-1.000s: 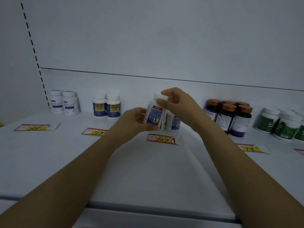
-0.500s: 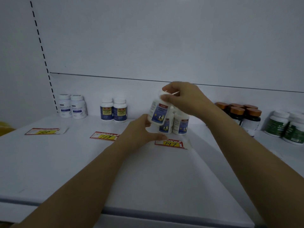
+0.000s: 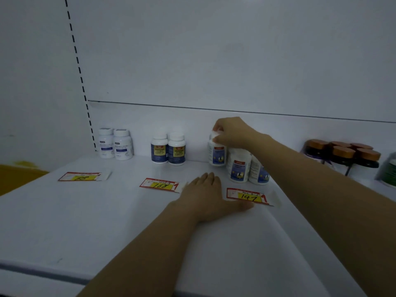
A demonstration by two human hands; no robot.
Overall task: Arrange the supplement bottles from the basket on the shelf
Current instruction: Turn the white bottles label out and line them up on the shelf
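White is the shelf (image 3: pixel 107 221), and white is the held bottle (image 3: pixel 216 154) too, with a blue label on its front. The right hand (image 3: pixel 235 133) comes down on it from above, and its fingers curl round the cap and grip it. The held bottle is upright at the back of the shelf, close to the wall. Its bottom is down at the shelf, but I cannot tell if it is resting there yet. Just to its right stand two same bottles (image 3: pixel 240 168), side by side and a little nearer the front. The left hand (image 3: pixel 205 196) lies flat on the shelf with its palm down and its fingers straight, holding nothing. It sits between the price tag 168 (image 3: pixel 159 185) and the price tag 147 (image 3: pixel 248 197), and its thumb reaches the edge of the price tag 147. Behind the price tag 168 stand two blue bottles (image 3: pixel 168 150) with yellow on their labels. Far to the left are two pale bottles (image 3: pixel 114 144), with one more price tag (image 3: pixel 83 176) in front of them. Off to the right is a bunch of dark bottles (image 3: pixel 342 153) with brown caps, and a green bottle (image 3: pixel 389 172) shows at the edge.
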